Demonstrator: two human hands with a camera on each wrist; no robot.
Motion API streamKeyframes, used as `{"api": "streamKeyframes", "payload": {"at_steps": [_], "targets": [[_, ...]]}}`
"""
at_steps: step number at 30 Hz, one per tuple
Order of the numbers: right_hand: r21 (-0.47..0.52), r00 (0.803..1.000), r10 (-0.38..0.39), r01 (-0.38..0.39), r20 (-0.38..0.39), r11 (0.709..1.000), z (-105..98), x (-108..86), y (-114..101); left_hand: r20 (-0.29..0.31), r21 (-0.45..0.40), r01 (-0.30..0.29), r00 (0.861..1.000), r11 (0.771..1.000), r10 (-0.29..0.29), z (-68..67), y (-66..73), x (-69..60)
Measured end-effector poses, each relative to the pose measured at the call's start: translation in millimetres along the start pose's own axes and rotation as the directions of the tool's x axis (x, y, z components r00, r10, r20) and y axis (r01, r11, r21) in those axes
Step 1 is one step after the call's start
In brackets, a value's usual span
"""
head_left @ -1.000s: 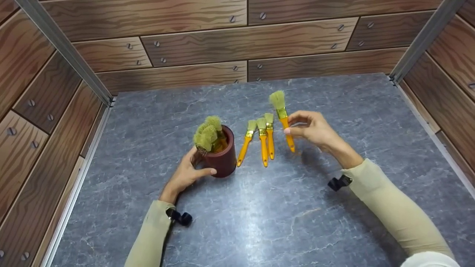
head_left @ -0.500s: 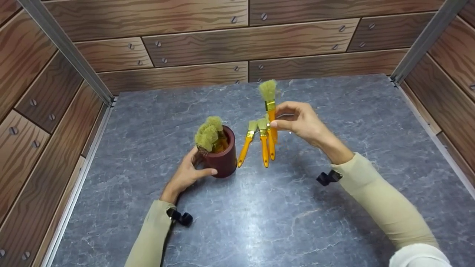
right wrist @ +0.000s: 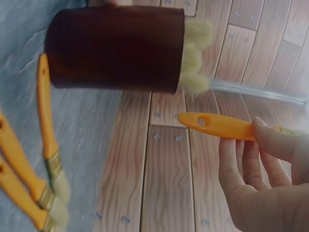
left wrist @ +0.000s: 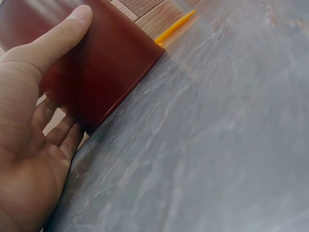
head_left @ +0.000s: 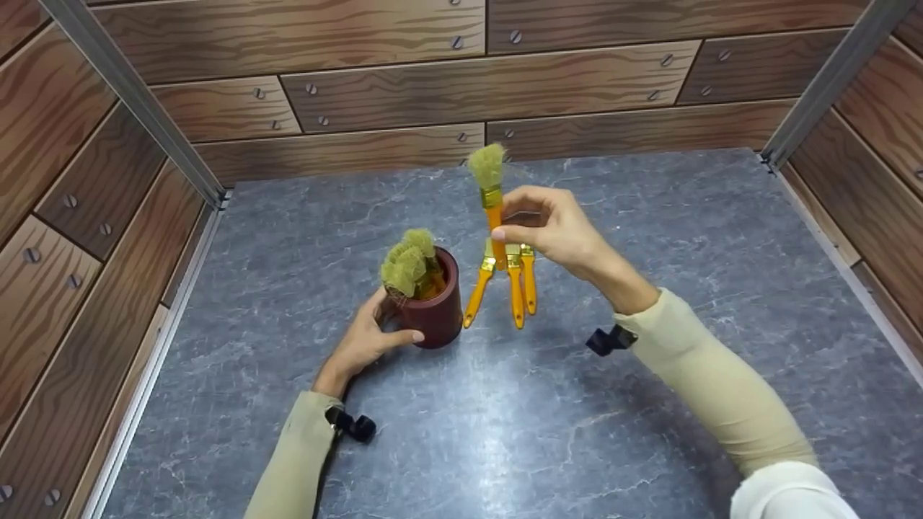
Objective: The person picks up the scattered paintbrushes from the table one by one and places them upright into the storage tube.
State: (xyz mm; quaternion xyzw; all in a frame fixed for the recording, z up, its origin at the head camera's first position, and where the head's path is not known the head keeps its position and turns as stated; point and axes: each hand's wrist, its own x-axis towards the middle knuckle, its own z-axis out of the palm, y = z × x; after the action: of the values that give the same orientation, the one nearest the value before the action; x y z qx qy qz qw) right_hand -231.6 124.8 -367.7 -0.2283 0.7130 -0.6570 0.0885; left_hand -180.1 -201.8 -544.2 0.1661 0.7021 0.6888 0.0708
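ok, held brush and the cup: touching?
Apart. The right wrist view shows wall planks in the gap between the held brush and the cup.

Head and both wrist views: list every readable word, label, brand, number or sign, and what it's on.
None readable in any view.
Cup: no lettering on the sides that show.
Held brush: nothing readable.
Loose brushes: nothing readable; any fine print would be too small.
Brushes in the cup: partly hidden, can't tell.
Wrist cameras: too small to tell if marked.
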Motion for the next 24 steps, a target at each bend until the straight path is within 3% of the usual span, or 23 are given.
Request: {"api": "streamKeyframes", "payload": {"at_steps": [8, 24], "targets": [[0.048, 0.996, -0.062, 0.059, 0.059, 0.997, 26, 6.6, -9, -0.003, 0.002, 0.003, 1.0, 1.0, -0.003, 0.8, -1.3, -0.5], [0.03, 0.985, -0.127, 0.124, 0.115, 0.992, 56, 14.0, -6, 0.021, 0.011, 0.0, 1.0, 1.0, -0.001, 0.3, -0.9, 0.3]]}}
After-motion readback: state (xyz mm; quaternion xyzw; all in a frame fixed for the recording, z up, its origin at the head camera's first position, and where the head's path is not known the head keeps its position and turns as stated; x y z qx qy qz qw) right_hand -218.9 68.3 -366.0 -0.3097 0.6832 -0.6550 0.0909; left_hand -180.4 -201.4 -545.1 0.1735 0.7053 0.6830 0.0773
